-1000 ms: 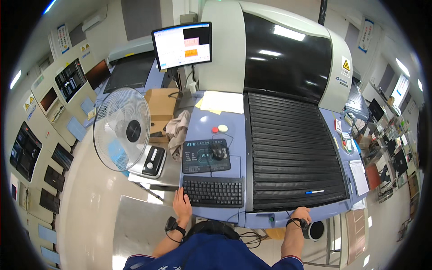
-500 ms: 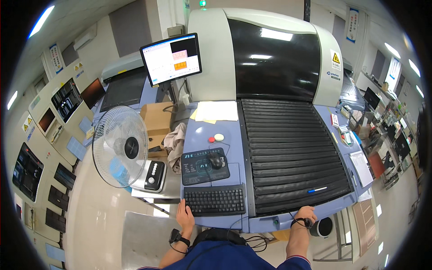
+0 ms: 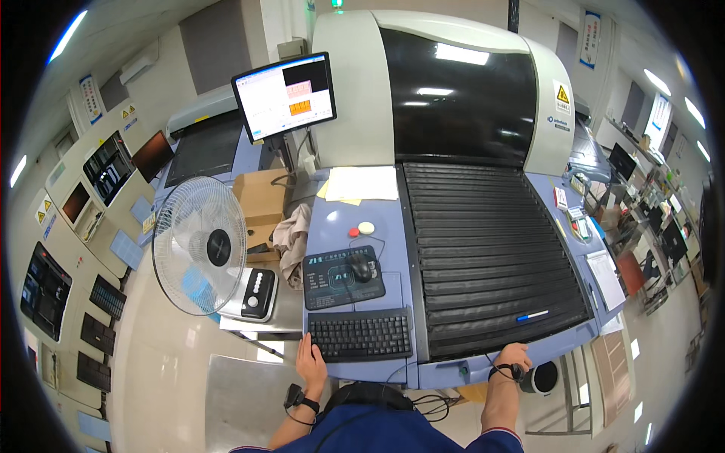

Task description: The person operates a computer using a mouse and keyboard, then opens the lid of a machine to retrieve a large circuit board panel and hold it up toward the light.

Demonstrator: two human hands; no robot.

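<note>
My left hand (image 3: 310,361) lies at the lower left corner of a black keyboard (image 3: 359,335). Its fingers are stretched out, and nothing is held in it. At the front edge (image 3: 442,374) of the blue-grey machine, my right hand (image 3: 513,356) has its fingers curled over the rim, their tips partly hidden. Each wrist wears a dark band with a small device. Just beyond the right hand, a blue and white pen (image 3: 532,315) rests on the black ribbed cover (image 3: 491,257). Behind the keyboard, a black mouse (image 3: 362,267) sits on a dark printed mouse pad (image 3: 323,287).
A monitor (image 3: 284,97) stands at the back left of the machine, whose dark window (image 3: 461,106) rises behind the ribbed cover. White papers (image 3: 362,183) and red and pale round buttons (image 3: 360,229) are on the left panel. Further left is a fan (image 3: 200,245).
The view has tilted very slightly, so the machine and monitor sit a little higher in the picture. Both hands stay where they were.
</note>
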